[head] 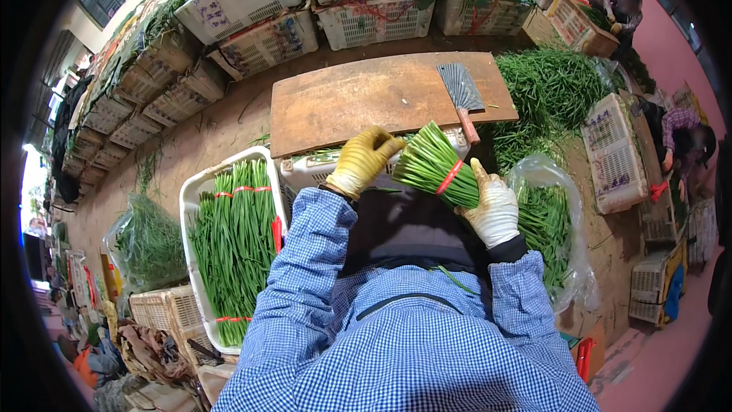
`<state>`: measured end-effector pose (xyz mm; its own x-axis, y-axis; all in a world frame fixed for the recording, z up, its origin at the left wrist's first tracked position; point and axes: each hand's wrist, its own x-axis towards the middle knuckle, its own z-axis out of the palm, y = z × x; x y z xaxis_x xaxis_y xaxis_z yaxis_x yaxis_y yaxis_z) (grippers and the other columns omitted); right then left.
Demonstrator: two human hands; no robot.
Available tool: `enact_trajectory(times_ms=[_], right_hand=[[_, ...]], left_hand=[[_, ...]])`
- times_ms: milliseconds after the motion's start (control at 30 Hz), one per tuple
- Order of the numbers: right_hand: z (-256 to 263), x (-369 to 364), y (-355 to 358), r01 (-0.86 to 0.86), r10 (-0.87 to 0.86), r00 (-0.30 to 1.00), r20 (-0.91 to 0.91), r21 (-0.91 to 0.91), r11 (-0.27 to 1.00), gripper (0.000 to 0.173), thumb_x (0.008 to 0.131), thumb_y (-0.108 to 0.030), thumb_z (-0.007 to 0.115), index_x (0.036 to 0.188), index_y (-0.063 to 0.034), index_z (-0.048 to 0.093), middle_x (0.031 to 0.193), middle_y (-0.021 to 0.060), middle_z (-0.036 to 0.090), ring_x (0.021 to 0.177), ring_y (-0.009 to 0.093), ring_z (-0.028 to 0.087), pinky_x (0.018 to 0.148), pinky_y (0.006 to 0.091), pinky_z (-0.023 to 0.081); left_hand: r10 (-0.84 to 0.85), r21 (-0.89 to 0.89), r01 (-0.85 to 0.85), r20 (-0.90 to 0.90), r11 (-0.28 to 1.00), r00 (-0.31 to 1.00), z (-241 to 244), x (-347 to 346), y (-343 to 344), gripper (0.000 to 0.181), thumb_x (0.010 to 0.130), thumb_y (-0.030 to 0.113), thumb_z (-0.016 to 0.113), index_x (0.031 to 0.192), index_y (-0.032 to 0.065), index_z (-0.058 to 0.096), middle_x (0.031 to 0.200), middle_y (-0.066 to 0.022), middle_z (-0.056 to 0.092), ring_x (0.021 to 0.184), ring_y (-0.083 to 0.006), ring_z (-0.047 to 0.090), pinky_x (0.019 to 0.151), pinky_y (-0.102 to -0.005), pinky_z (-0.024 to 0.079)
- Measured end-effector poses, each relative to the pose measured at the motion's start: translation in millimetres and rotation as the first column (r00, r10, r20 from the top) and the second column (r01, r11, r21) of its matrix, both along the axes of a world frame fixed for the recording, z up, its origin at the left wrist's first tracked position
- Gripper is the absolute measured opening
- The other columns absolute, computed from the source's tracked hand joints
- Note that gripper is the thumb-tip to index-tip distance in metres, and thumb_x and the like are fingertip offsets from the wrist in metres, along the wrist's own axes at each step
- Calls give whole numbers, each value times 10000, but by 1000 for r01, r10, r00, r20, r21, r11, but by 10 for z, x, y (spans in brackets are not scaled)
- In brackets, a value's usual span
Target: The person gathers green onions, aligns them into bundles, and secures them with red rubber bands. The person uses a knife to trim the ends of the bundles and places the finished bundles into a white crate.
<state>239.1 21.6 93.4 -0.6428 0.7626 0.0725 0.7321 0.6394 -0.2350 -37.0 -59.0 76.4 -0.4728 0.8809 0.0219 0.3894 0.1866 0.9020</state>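
Observation:
My right hand (493,206), in a stained whitish glove, grips a bundle of green garlic chives (437,163) tied with a red band, its cut ends pointing up and left. My left hand (366,157), in a yellow glove, is beside those cut ends with thumb and fingertips close together; whether it touches a stem I cannot tell. Beyond both hands lies a wooden board (354,97), and a cleaver (462,91) with a wide blade rests on its right part. On the left a white plastic crate (186,206) holds several banded bundles of chives (234,240).
Loose greens (549,86) are piled right of the board. An open plastic bag (577,240) of greens stands at my right, another bag (148,240) at far left. Stacked crates (372,23) line the back. Two people (683,131) (626,11) work at the right.

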Motion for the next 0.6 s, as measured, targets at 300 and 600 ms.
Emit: enact_trajectory(times_ms=[300,600], right_hand=[[-17,3,-63,-41,36,998,56,77,996,1024,592,-298,916,1476,-84,444,1008,139,626,934,329,633,792,445,519],[-69,167,71,34,-32,998,-60,30,999,1038,578,-316,921,1475,-84,453,1010,161,629,939,347,636,809,446,524]], left_hand=[[-158,-289,36,-410,957,898,131,177,230,283,885,297,670,996,39,700,863,-192,713,824,-336,695,748,-424,542],[305,39,-406,595,913,743,-212,-409,-49,177,973,208,593,958,50,671,674,-11,539,580,-120,529,511,-295,515]])
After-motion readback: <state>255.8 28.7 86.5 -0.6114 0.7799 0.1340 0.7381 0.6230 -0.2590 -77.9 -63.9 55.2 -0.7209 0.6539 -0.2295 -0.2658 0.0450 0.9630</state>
